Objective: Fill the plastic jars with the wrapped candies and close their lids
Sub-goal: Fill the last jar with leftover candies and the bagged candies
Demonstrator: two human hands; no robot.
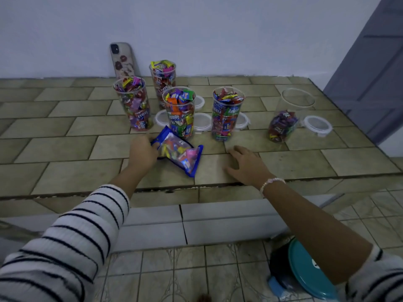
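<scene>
now | our left hand (142,152) grips candy bag (177,152), long axis 10-to-4 o'clock | right hand (246,164) flat, empty | half-full jar (283,125) at its 1 o'clock

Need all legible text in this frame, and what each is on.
"Relaxa": on candy wrappers in the front left jar, middle jar, right full jar and back jar.
"mentos": on a yellow wrapper atop the back jar.
Too blurred to read: print on the candy bag, wrappers in the part-filled jar.
</scene>
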